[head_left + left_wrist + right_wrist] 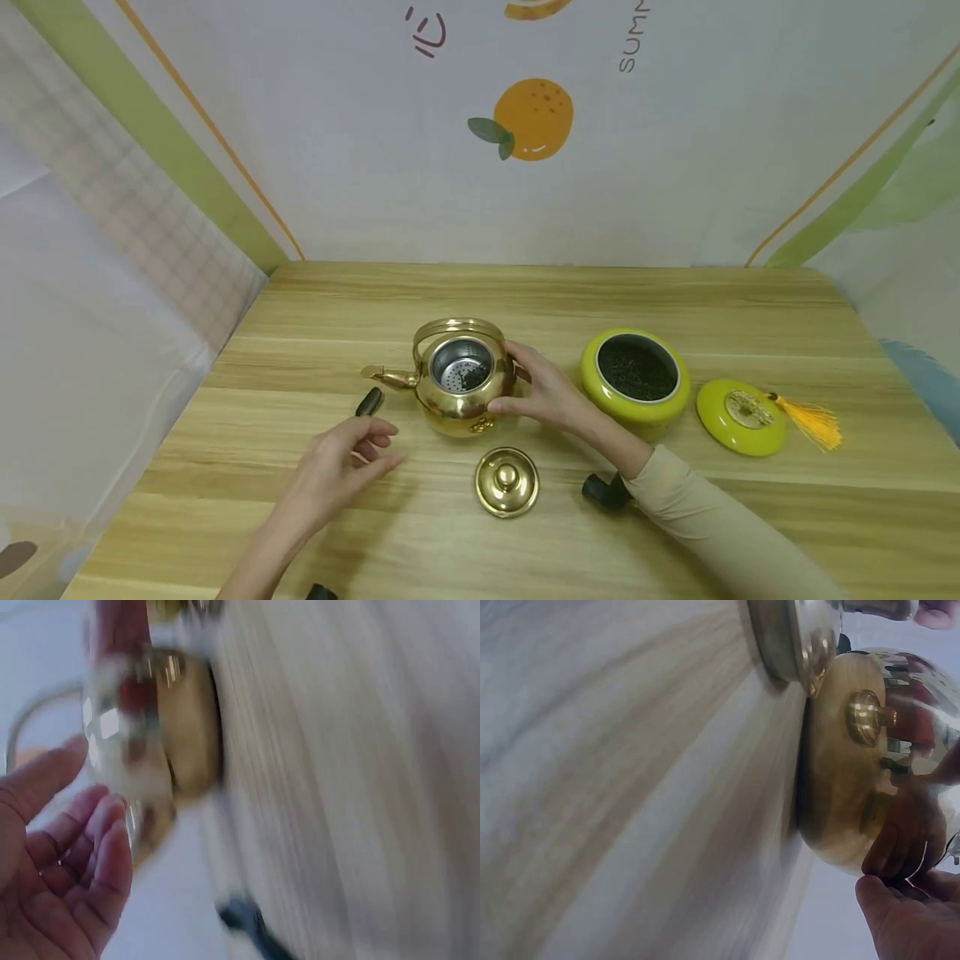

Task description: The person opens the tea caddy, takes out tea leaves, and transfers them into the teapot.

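Observation:
A gold teapot [457, 408] stands uncovered on the table, its spout to the left and its handle arched over the back. Inside sits a metal strainer [452, 377] with some dark tea leaves [472, 377] to one side. My right hand [543, 392] holds the pot's right side, thumb in front and fingers reaching behind. My left hand [341, 467] hovers at the front left of the pot, fingers loosely bent around nothing. Just beyond it lies a small dark object [369, 402] under the spout. The knobbed gold teapot lid [507, 483] rests in front of the pot.
To the right is an open yellow-green jar [633, 408] full of dark tea leaves. Its lid [738, 429], with an orange tassel [813, 423], lies further right. A printed cloth [375, 167] hangs behind the wooden table [360, 287].

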Action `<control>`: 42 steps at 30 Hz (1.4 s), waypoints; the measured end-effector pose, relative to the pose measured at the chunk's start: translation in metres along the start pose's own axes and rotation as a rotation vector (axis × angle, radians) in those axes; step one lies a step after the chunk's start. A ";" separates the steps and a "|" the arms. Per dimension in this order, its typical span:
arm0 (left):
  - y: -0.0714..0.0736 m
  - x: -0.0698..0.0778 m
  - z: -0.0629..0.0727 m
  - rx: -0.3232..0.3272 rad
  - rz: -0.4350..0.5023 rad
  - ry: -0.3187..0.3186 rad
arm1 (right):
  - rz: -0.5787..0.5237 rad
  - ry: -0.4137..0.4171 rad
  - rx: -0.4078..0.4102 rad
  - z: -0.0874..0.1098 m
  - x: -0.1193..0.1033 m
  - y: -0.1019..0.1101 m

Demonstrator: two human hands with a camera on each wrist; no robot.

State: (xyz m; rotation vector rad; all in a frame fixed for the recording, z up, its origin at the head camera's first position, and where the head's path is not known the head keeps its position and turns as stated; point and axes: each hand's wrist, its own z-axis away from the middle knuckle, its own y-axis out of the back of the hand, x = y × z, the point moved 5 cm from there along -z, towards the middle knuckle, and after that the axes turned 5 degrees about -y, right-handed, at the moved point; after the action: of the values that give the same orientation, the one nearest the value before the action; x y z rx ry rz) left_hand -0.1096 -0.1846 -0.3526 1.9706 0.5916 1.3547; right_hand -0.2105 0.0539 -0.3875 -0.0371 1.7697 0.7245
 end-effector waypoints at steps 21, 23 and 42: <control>-0.099 0.067 -0.023 -0.295 -0.091 -0.334 | -0.053 -0.025 -0.009 0.009 -0.035 0.003; -0.101 0.065 -0.023 -0.279 -0.099 -0.339 | -0.056 -0.025 -0.009 0.009 -0.035 0.003; -0.060 0.059 -0.014 -0.184 0.187 -0.200 | -0.058 -0.001 -0.006 -0.001 0.001 -0.001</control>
State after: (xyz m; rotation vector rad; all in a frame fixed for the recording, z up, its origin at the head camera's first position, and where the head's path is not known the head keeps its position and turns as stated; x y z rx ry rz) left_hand -0.1015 -0.0997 -0.3559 2.0160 0.1854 1.2520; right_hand -0.2110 0.0531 -0.3890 -0.0918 1.7587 0.6879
